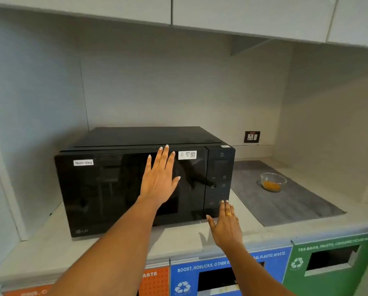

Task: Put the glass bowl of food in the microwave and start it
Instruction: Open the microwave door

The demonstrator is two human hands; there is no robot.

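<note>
- Head view: left hand (pixel 159 180) lies flat on the shut door of the microwave (pixel 134 189), fingers spread, its grip open and empty.
- Right hand (pixel 226 223) reaches the panel's lower buttons, fingertips touching or nearly, grip open, holding nothing.
- Bowl (pixel 273 181) sits on the grey mat (pixel 296 201) on the table, well right of the microwave, not yet inside.
- Likely step: opening the door; next comes fetching the bowl.
- Readable: "Non-Veg" label (pixel 83 162), "LG" logo, bins marked "PLASTIC WASTE" and "TEA BAGS".
</note>
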